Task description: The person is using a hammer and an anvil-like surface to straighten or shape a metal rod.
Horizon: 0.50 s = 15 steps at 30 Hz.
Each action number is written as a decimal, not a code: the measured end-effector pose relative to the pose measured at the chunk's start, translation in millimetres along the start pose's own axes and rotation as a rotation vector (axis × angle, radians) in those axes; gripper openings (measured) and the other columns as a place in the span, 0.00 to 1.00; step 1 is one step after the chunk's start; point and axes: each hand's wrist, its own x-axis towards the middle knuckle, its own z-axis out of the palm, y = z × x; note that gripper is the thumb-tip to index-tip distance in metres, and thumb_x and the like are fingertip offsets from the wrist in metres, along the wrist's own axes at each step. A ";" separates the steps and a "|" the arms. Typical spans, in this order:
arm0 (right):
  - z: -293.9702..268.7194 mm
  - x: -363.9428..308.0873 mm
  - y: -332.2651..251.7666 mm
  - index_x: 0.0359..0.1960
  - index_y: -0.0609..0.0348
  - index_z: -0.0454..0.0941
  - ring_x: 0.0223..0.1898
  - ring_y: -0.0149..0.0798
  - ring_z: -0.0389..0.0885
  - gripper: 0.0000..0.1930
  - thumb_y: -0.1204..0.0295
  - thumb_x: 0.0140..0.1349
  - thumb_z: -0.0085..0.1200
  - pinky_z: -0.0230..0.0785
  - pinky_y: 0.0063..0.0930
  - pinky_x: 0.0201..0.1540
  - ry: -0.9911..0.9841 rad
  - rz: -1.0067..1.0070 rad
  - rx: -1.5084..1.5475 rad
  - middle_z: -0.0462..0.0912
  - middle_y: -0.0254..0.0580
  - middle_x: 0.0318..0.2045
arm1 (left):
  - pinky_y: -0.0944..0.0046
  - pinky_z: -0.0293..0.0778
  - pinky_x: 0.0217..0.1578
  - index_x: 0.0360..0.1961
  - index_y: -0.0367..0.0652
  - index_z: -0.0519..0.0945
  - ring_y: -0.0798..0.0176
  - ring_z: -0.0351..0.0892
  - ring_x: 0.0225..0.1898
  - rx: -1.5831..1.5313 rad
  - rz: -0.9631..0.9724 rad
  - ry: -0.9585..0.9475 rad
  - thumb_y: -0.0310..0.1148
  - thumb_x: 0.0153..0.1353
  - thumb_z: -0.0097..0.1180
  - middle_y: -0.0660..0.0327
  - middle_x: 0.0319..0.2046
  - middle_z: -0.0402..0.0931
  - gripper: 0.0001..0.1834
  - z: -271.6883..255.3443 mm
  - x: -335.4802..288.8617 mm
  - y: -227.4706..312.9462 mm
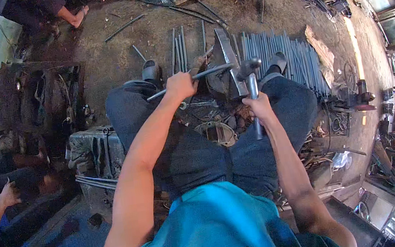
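Observation:
My left hand (180,85) is closed round a thin metal rod (214,69), which slants up to the right. The rod's far end rests at or just over a long, shiny-edged steel block (227,50) that looks like an anvil, standing between my knees. In my right hand (258,106) is a hammer (253,86), gripped by its metal handle. The dark hammer head is just right of the rod's tip, over or beside the block; whether it touches cannot be told. A round metal piece (228,134) lies below, between my thighs.
Many grey rods (279,49) lie side by side beyond my right foot, with several more rods (179,51) near my left foot. A box-like metal block (96,145) stands by my left leg. Another person's hand (10,193) shows at the left, and a person's bare foot (79,17) at the upper left.

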 end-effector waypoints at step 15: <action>-13.6 2.3 -7.7 0.27 0.55 0.66 0.10 0.26 0.62 0.12 0.81 0.52 0.59 0.54 0.26 0.11 -0.063 0.016 0.202 0.64 0.29 0.13 | 0.43 0.77 0.35 0.28 0.37 0.82 0.40 0.82 0.32 0.060 0.177 0.071 0.58 0.64 0.46 0.44 0.27 0.81 0.31 10.4 -5.9 2.3</action>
